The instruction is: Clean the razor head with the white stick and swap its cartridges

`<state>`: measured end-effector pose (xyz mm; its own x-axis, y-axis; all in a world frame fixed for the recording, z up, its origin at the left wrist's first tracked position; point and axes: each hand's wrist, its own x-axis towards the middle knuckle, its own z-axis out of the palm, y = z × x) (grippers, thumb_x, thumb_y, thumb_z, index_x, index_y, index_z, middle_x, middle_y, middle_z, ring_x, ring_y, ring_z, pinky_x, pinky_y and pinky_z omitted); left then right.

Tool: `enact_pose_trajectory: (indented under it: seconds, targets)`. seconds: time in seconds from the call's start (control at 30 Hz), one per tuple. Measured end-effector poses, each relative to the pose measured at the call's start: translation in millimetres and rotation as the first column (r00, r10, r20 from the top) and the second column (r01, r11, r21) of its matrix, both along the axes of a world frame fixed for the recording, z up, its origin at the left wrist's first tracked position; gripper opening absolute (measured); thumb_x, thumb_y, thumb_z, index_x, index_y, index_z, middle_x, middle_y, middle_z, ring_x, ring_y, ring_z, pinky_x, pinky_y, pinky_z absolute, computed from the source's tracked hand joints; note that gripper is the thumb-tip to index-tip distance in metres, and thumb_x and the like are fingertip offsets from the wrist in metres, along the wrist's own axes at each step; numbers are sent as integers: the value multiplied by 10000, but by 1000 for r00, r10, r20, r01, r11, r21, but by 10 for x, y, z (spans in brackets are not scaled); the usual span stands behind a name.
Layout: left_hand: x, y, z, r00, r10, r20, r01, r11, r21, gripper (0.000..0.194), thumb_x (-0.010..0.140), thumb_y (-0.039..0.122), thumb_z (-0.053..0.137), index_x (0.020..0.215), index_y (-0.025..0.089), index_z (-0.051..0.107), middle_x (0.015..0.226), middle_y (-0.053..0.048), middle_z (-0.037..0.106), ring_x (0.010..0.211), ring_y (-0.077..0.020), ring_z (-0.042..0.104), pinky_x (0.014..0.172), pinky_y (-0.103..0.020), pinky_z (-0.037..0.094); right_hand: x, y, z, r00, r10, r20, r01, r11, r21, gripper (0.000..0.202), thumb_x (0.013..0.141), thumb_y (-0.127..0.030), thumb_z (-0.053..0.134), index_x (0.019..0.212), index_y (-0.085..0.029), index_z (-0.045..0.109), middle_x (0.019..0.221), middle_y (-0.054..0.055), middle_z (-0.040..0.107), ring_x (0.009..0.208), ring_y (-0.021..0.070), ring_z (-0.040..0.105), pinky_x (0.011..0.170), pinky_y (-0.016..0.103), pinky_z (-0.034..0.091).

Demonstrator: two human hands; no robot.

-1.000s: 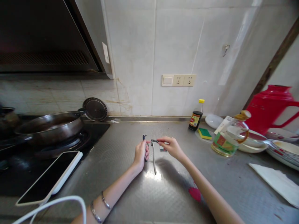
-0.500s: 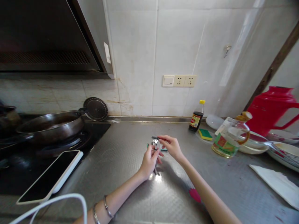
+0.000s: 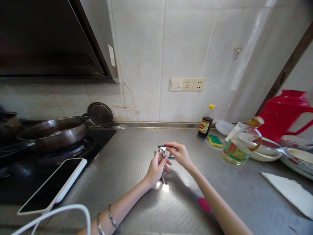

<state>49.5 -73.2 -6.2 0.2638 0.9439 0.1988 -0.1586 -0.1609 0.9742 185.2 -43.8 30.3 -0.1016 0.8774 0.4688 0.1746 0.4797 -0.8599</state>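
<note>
A small silver and black razor (image 3: 163, 150) with a T-shaped head stands roughly upright over the middle of the counter. My left hand (image 3: 156, 167) is closed around its handle, whose lower end shows below the fingers. At the right end of the razor's head, the thumb and fingertips of my right hand (image 3: 180, 154) are pinched together. Whether a separate blade piece lies between those fingertips is too small to tell. Behind the hands, a flat item with teal edges (image 3: 171, 157) lies on the steel counter (image 3: 132, 150), mostly covered.
On the left a pan (image 3: 55, 132) sits on the black stove, with a white-cased phone (image 3: 52, 184) and a white cable (image 3: 80, 206) nearer. To the right are a sauce bottle (image 3: 205, 122), a sponge (image 3: 215, 141), an oil jug (image 3: 238, 150), bowls and a red thermos (image 3: 283, 114).
The razor's head has turned slightly, so more of its face shows. My right fingertips have shifted a little left along it; my left hand stays put.
</note>
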Motion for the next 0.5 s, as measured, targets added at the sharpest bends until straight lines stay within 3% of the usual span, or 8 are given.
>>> enact_pose_trajectory:
  seconds: [0.5]
  targets:
    - [-10,17,-15,1000,-5,3,5,1000,14,299,797,441,519,902,177,425,711,3,616,458,-87,541,478,-222,432,-3,-23,27,1000,7,-22,-7,1000,9,211,739,-266,587,885,-164,702,795,42,654,540,95,540,469,209,468]
